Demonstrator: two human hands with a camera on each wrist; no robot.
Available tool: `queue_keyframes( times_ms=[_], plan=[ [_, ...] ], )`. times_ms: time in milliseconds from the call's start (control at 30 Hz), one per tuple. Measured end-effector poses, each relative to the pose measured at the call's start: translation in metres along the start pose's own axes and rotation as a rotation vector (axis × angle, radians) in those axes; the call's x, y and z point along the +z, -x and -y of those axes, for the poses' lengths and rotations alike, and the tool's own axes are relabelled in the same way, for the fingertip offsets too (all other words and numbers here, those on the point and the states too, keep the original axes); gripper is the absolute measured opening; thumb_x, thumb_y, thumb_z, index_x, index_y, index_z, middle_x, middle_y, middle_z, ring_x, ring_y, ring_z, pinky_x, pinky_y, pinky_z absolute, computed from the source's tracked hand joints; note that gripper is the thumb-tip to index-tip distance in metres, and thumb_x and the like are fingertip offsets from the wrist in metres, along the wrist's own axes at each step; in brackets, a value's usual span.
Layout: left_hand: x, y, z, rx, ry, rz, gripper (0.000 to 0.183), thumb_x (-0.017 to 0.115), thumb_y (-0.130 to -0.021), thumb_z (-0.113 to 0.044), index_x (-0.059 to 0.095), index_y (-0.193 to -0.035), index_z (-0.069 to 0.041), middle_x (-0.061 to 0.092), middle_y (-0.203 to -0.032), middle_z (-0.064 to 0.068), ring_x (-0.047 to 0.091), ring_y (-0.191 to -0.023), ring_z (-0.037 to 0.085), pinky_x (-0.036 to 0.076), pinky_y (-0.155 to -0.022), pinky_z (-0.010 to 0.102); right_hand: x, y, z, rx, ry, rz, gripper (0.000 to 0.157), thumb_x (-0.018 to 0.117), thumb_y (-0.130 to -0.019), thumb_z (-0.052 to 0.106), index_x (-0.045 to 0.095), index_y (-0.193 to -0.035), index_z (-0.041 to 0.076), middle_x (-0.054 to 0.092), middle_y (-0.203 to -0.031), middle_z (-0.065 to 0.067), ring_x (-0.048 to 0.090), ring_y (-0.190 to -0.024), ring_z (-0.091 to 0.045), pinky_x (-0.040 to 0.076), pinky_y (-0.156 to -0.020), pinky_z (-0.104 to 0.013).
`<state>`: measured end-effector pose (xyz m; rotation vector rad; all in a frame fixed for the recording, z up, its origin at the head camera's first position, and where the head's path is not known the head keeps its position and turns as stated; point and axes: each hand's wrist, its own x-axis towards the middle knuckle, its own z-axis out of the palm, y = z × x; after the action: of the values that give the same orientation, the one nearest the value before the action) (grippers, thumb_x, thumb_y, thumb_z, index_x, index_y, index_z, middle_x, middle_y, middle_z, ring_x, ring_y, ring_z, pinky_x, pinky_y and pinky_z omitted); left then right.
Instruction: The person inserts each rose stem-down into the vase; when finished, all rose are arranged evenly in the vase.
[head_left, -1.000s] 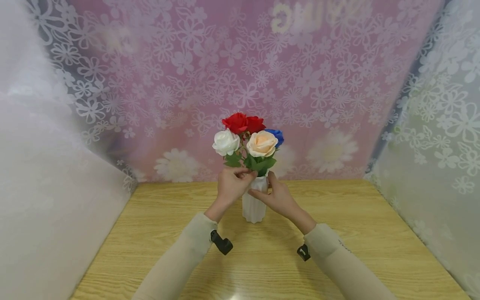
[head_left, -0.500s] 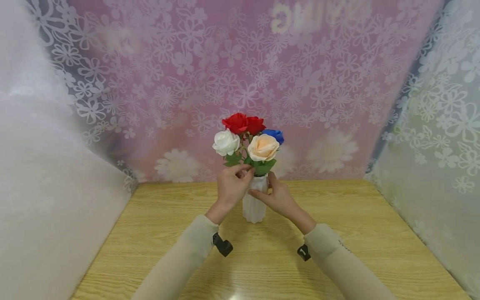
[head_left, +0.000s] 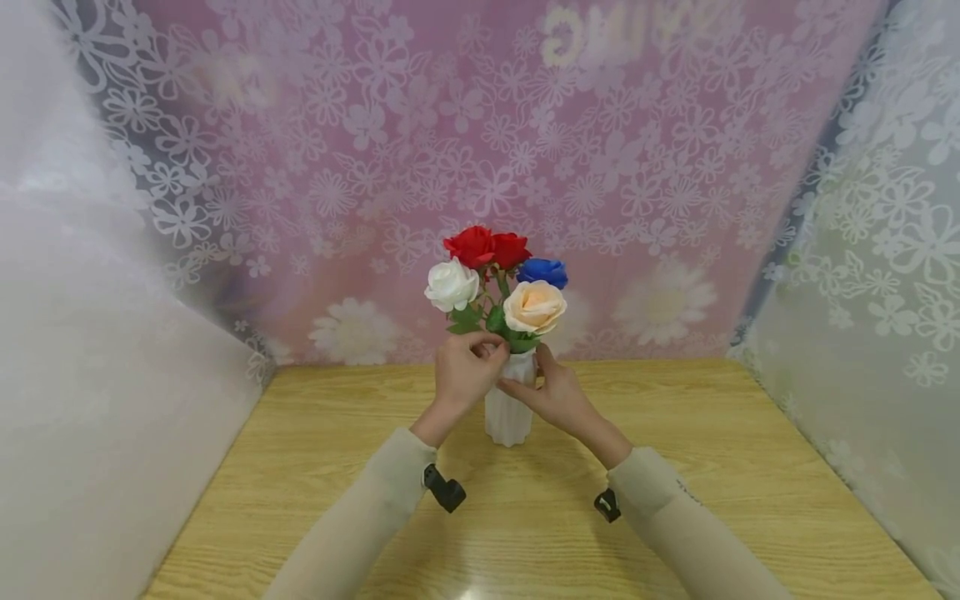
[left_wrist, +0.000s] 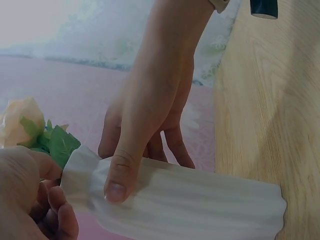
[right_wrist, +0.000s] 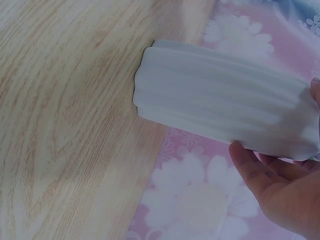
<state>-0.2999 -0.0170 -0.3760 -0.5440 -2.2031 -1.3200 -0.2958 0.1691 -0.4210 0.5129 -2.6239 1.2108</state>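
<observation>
A white ribbed vase (head_left: 509, 419) stands upright on the table, with artificial roses in its mouth. My right hand (head_left: 564, 402) grips the upper part of the vase, thumb in front and fingers round the far side. At the vase's rim my left hand (head_left: 463, 377) pinches the stem of the peach rose (head_left: 536, 307); the stem itself is mostly hidden by the fingers. Behind that bloom is a blue rose (head_left: 543, 272). A white rose (head_left: 452, 285) leans left, and two red roses (head_left: 471, 247) rise at the back. Green leaves (left_wrist: 62, 145) show by the rim in the left wrist view.
The wood-grain table (head_left: 337, 467) runs back to a pink flower-patterned backdrop (head_left: 360, 167). Pale sheets stand at the left (head_left: 112, 333) and right (head_left: 885, 317). Each sleeved wrist carries a small black camera (head_left: 447, 490).
The peach rose has sunk lower and tilted to the right, so more of the blue rose shows. Both hands stay nearly in place at the vase.
</observation>
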Motion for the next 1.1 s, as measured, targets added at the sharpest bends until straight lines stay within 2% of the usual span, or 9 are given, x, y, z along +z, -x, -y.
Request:
queue_keyframes(
  times_ms=[100, 233, 333, 433, 667, 767, 933, 1100],
  plan=[
    [0.0002, 0.0014, -0.0014, 0.007, 0.023, -0.014, 0.012, 0.078, -0.093, -0.017, 0.085, -0.096, -0.008, 0.065, -0.057, 0.004, 0.05, -0.046, 0.007, 0.038, -0.041, 0.021, -0.0007, 0.0004, -0.0007, -0.014, 0.0, 0.0, 0.065, 0.076, -0.096, 0.046, 0.047, -0.135, 0.004, 0.066, -0.097, -0.011, 0.075, -0.093, -0.031, 0.061, -0.068, -0.034],
    [0.0015, 0.0007, -0.0038, 0.046, 0.047, -0.054, 0.02, 0.081, -0.092, -0.02, 0.083, -0.105, -0.005, 0.063, -0.058, 0.004, 0.049, -0.049, 0.005, 0.035, -0.044, 0.019, -0.0017, -0.0005, -0.0014, -0.036, 0.005, -0.006, 0.06, 0.077, -0.096, 0.043, 0.048, -0.131, 0.003, 0.066, -0.094, -0.011, 0.075, -0.089, -0.027, 0.06, -0.067, -0.033],
    [0.003, -0.0004, -0.0051, 0.095, 0.074, -0.072, 0.029, 0.083, -0.092, -0.022, 0.081, -0.114, -0.003, 0.062, -0.059, 0.005, 0.049, -0.051, 0.005, 0.036, -0.046, 0.019, -0.0015, -0.0012, -0.0031, -0.039, 0.009, -0.008, 0.062, 0.077, -0.096, 0.042, 0.047, -0.134, 0.004, 0.067, -0.094, -0.01, 0.075, -0.087, -0.024, 0.06, -0.067, -0.032],
    [0.0043, -0.0005, -0.0065, 0.125, 0.092, -0.066, 0.031, 0.084, -0.092, -0.02, 0.08, -0.116, -0.002, 0.06, -0.058, 0.006, 0.047, -0.05, 0.005, 0.036, -0.046, 0.019, -0.0012, -0.0009, -0.0045, -0.034, 0.006, 0.0, 0.065, 0.077, -0.096, 0.042, 0.045, -0.139, 0.004, 0.067, -0.094, -0.009, 0.074, -0.088, -0.026, 0.059, -0.067, -0.032],
    [0.0045, -0.0013, -0.0076, 0.093, 0.088, -0.033, 0.017, 0.077, -0.096, -0.014, 0.083, -0.107, -0.003, 0.06, -0.055, 0.006, 0.043, -0.045, 0.004, 0.033, -0.043, 0.019, -0.0014, -0.0016, -0.003, -0.018, -0.013, 0.007, 0.065, 0.076, -0.096, 0.045, 0.046, -0.136, 0.003, 0.065, -0.094, -0.01, 0.073, -0.087, -0.029, 0.057, -0.066, -0.032],
    [0.0037, -0.0013, -0.007, 0.086, 0.074, -0.028, 0.016, 0.077, -0.096, -0.013, 0.084, -0.105, -0.003, 0.06, -0.054, 0.006, 0.043, -0.044, 0.005, 0.032, -0.042, 0.019, -0.0013, -0.0018, -0.0023, -0.014, -0.01, 0.006, 0.067, 0.076, -0.097, 0.045, 0.045, -0.139, 0.003, 0.066, -0.097, -0.01, 0.073, -0.09, -0.029, 0.058, -0.067, -0.032],
    [0.0039, -0.0008, -0.0049, 0.074, 0.044, -0.021, 0.015, 0.077, -0.096, -0.014, 0.084, -0.105, -0.004, 0.061, -0.054, 0.004, 0.043, -0.043, 0.005, 0.031, -0.04, 0.019, -0.0012, -0.0022, -0.0025, -0.012, 0.001, 0.008, 0.063, 0.075, -0.097, 0.047, 0.047, -0.133, 0.004, 0.066, -0.096, -0.009, 0.073, -0.088, -0.027, 0.057, -0.066, -0.031],
    [0.0031, 0.0001, -0.0024, 0.1, 0.048, -0.025, 0.016, 0.077, -0.096, -0.015, 0.084, -0.107, -0.005, 0.062, -0.055, 0.003, 0.044, -0.045, 0.003, 0.032, -0.041, 0.019, -0.0023, -0.0018, -0.0008, -0.015, -0.003, 0.007, 0.064, 0.076, -0.097, 0.046, 0.046, -0.136, 0.005, 0.065, -0.096, -0.01, 0.073, -0.09, -0.027, 0.058, -0.067, -0.032]
  ],
)
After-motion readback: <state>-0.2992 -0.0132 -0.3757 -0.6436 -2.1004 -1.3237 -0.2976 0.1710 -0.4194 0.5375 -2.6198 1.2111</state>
